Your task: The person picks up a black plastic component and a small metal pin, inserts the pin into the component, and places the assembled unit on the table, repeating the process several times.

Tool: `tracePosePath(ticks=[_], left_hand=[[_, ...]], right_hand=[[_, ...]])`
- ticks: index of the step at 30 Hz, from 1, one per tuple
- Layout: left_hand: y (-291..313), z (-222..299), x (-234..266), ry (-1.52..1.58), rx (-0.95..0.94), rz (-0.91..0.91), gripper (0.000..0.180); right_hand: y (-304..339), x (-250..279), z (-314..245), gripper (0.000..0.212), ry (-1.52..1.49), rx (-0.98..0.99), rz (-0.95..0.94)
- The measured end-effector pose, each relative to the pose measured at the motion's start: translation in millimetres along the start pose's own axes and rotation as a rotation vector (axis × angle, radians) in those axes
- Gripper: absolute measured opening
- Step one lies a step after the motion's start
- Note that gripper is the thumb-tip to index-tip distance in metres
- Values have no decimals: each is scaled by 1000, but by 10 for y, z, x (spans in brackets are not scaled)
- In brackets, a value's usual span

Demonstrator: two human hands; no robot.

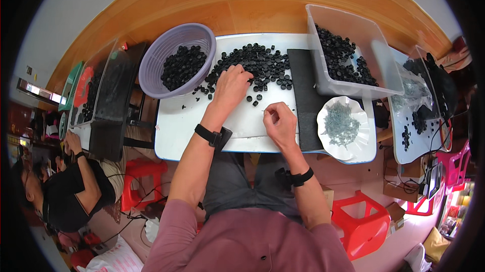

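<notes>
At the table's (189,128) far left a basket (149,72) is set, with small parts (184,67) held inside. To its right, a loose heap (262,64) is spread across the far middle, its near edge covered by the left hand (232,87). The right hand (281,123) is held nearer, left of a mat (307,115). Farther right, a bin (348,89) is placed behind a dish (324,138), in which tiny pieces (341,123) are gathered.
</notes>
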State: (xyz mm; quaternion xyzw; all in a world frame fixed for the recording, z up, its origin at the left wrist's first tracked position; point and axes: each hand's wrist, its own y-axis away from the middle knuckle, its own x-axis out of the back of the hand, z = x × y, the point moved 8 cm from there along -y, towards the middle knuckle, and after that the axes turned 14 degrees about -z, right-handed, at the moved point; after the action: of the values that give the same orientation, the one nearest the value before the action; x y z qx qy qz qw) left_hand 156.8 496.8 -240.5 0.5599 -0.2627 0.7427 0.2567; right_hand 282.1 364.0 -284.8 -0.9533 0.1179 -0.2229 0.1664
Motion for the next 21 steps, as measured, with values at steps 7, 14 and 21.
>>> tracePosePath(ticks=[7,14,21], left_hand=[[-46,-50,-71,17,7,-22,22],[-77,-35,-108,26,31,19,22],[-59,10,-126,50,53,-12,18]], right_hand=[[-12,2,-22,8,6,29,-11],[-12,3,-27,7,-2,9,-18],[5,-1,-11,7,-4,-8,-26]])
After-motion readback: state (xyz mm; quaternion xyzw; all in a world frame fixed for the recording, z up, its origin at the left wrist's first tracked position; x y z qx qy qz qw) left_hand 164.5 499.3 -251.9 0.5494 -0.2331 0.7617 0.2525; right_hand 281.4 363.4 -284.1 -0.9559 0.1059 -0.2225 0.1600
